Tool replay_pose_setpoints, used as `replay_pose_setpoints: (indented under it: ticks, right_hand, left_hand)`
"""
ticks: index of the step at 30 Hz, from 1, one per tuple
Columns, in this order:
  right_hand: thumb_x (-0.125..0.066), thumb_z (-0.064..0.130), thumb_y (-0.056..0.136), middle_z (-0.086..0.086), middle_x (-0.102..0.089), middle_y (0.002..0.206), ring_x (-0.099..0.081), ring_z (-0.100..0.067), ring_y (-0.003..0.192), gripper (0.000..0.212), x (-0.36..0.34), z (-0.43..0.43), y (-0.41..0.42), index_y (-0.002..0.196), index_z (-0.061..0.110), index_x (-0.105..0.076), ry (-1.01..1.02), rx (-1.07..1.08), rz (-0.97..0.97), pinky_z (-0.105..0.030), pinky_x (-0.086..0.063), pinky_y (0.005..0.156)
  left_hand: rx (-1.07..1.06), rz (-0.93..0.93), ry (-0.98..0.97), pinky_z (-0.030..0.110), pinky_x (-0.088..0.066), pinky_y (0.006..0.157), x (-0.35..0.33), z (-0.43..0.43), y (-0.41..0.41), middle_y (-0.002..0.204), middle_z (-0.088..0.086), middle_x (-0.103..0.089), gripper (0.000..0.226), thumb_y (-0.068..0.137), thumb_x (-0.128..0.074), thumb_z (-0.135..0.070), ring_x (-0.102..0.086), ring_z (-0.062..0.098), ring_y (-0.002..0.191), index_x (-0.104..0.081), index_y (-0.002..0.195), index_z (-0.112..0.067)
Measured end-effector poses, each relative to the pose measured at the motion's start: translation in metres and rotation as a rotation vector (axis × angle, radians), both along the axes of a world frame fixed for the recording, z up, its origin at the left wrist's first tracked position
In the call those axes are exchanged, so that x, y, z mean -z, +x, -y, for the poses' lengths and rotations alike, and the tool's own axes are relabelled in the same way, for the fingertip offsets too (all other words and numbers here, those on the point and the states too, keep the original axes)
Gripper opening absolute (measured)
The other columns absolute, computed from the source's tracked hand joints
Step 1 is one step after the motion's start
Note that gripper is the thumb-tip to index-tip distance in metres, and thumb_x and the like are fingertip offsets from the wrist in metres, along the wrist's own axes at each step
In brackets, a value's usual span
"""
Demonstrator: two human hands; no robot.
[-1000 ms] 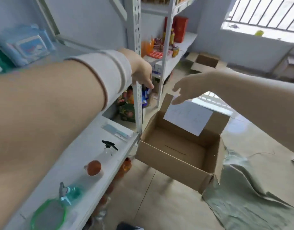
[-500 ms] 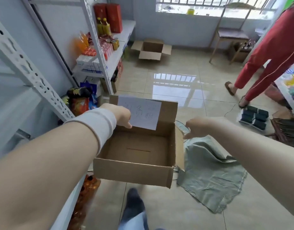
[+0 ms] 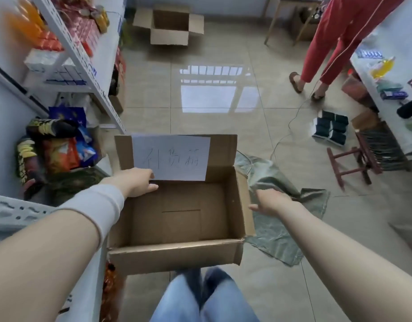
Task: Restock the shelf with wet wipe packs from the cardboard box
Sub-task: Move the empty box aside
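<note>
- The left hand (image 3: 137, 182), with a pale wrap on its wrist, reaches over the far-left corner of the cardboard box (image 3: 177, 254); its fingers are loosely spread and hold nothing, the fingertips just below the paper sheet (image 3: 171, 158).
- The right hand (image 3: 268, 202) sits beside the box's right wall at about 3 o'clock from the box centre, palm relaxed and empty; whether it touches the flap there is unclear.
- The box stands open on the tiled floor in front of the person's jeans-clad legs (image 3: 205, 298). Its inside shows only bare cardboard; no wet wipe packs are visible. Its long axis runs 9 to 3 o'clock, the opening faces up, and the rear flap stands upright carrying the handwritten sheet.
- At 3 to 4 o'clock a crumpled green cloth (image 3: 277, 238) lies against the box.
- At 9 to 11 o'clock stands the white metal shelf (image 3: 84, 59), with snack bags (image 3: 61, 152) heaped below.
- At 12 o'clock a second open carton (image 3: 170, 36) sits well apart.
- At 1 to 2 o'clock stand a person in red (image 3: 335, 38), dark stacked packs (image 3: 330, 130) and a red stool (image 3: 349, 163).
</note>
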State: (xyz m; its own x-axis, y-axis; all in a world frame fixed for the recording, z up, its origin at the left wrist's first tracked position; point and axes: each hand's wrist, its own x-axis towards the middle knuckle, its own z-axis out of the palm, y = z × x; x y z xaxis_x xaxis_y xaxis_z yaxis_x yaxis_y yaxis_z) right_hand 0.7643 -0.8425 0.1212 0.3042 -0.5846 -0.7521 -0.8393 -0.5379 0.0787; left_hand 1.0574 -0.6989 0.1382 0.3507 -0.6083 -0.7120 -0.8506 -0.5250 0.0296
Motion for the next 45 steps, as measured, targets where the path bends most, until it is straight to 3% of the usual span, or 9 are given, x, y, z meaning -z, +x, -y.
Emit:
replay_pose_setpoints:
  ticks: [3, 6, 10, 15, 20, 27, 32, 40, 45]
  right_hand:
    - [-0.045, 0.048, 0.092, -0.012, -0.054, 0.131, -0.053, -0.030, 0.116, 0.053, 0.038, -0.008, 0.000, 0.131, 0.012, -0.044, 0.034, 0.061, -0.052, -0.038, -0.044, 0.088]
    - [-0.045, 0.047, 0.093, -0.012, -0.049, 0.135, -0.050, -0.030, 0.121, 0.056, 0.097, -0.012, 0.000, 0.136, 0.012, -0.037, 0.039, 0.135, -0.008, -0.040, -0.045, 0.095]
    - [-0.048, 0.046, 0.091, -0.013, -0.038, 0.147, -0.043, -0.032, 0.130, 0.071, 0.181, -0.006, 0.005, 0.145, 0.008, -0.022, -0.004, 0.370, 0.090, -0.043, -0.041, 0.102]
    - [-0.053, 0.035, 0.092, -0.021, -0.044, 0.141, -0.044, -0.038, 0.127, 0.063, 0.267, -0.001, 0.013, 0.141, 0.002, -0.030, -0.163, 0.731, 0.313, -0.045, -0.038, 0.102]
    - [-0.040, 0.028, 0.098, -0.030, -0.061, 0.106, -0.053, -0.048, 0.100, 0.032, 0.309, -0.002, 0.006, 0.110, 0.001, -0.052, -0.386, 0.911, 0.422, -0.046, -0.042, 0.083]
    - [-0.041, 0.023, 0.098, -0.034, -0.061, 0.098, -0.054, -0.048, 0.093, 0.028, 0.290, -0.002, -0.004, 0.102, -0.001, -0.055, -0.399, 0.851, 0.467, -0.045, -0.040, 0.078]
    - [-0.040, 0.022, 0.098, -0.033, -0.060, 0.104, -0.052, -0.048, 0.098, 0.029, 0.232, -0.003, -0.023, 0.106, -0.001, -0.056, -0.376, 0.812, 0.471, -0.046, -0.039, 0.082]
    - [-0.040, 0.025, 0.098, -0.031, -0.062, 0.108, -0.053, -0.048, 0.103, 0.033, 0.131, 0.023, -0.052, 0.104, -0.001, -0.059, -0.311, 0.588, 0.483, -0.046, -0.041, 0.086]
    - [-0.041, 0.028, 0.098, -0.032, -0.062, 0.092, -0.057, -0.046, 0.092, 0.032, 0.096, 0.043, -0.074, 0.083, 0.004, -0.056, -0.217, 0.377, 0.578, -0.038, -0.034, 0.070]
  left_hand:
    - [-0.225, -0.075, -0.102, 0.039, -0.042, 0.100, 0.049, -0.030, 0.014, 0.140, 0.007, -0.047, 0.054, 0.092, -0.049, -0.040, -0.048, 0.025, 0.125, -0.035, 0.140, -0.019]
    - [-0.554, -0.105, -0.165, 0.044, -0.030, 0.109, 0.114, -0.070, 0.022, 0.150, 0.016, -0.030, 0.075, 0.089, -0.057, -0.034, -0.032, 0.032, 0.137, -0.015, 0.148, -0.014]
    - [-0.844, 0.001, -0.189, 0.048, -0.013, 0.116, 0.202, -0.113, 0.042, 0.157, 0.015, -0.008, 0.094, 0.085, -0.062, -0.034, -0.009, 0.034, 0.144, 0.004, 0.149, -0.014]
    - [-0.914, 0.037, -0.272, 0.047, -0.024, 0.113, 0.285, -0.128, 0.074, 0.151, 0.021, -0.027, 0.075, 0.091, -0.055, -0.027, -0.027, 0.037, 0.138, -0.012, 0.147, -0.004]
    - [-0.978, 0.051, -0.322, 0.046, -0.037, 0.100, 0.326, -0.122, 0.080, 0.129, 0.029, -0.053, 0.048, 0.097, -0.042, -0.029, -0.048, 0.043, 0.120, -0.046, 0.129, 0.006]
    - [-0.981, 0.161, -0.396, 0.047, -0.042, 0.080, 0.306, -0.128, 0.058, 0.098, 0.034, -0.060, 0.041, 0.097, -0.042, -0.028, -0.054, 0.048, 0.097, -0.055, 0.105, 0.010]
    - [-0.998, 0.165, -0.411, 0.047, -0.043, 0.084, 0.249, -0.143, 0.028, 0.106, 0.033, -0.061, 0.039, 0.097, -0.044, -0.027, -0.054, 0.047, 0.104, -0.057, 0.108, 0.008]
    - [-0.947, 0.214, -0.441, 0.045, -0.041, 0.076, 0.140, -0.169, -0.020, 0.097, 0.039, -0.059, 0.038, 0.096, -0.047, -0.026, -0.054, 0.050, 0.095, -0.057, 0.097, 0.010]
    - [-1.009, 0.346, -0.460, 0.046, -0.041, 0.072, 0.087, -0.197, -0.080, 0.089, 0.039, -0.060, 0.045, 0.095, -0.046, -0.032, -0.055, 0.050, 0.088, -0.056, 0.084, 0.010]
